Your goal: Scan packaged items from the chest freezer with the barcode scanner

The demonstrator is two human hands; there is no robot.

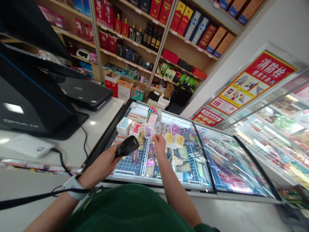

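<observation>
My left hand (pixel 109 161) is wrapped around the handle of a black barcode scanner (pixel 127 145), its head facing up and right over the glass-topped chest freezer (pixel 140 175). My right hand (pixel 159 145) pinches the lower edge of a small, clear plastic pack (pixel 149 130) with a pale purple tint; its contents are too small to make out. To the left of that pack lie a stack of blue-and-white packs (pixel 124 125) and a red-and-white pack (pixel 135 129). Yellow-and-white packs (pixel 178 140) stand right of my right hand.
A counter (pixel 106 111) at the left bears a black checkout terminal (pixel 36 100) and a white cabled box (pixel 30 145). Shelves (pixel 135 43) of boxes and bottles rise behind the freezer. A white pillar with a red fire-hydrant sign (pixel 253 82) stands at the right.
</observation>
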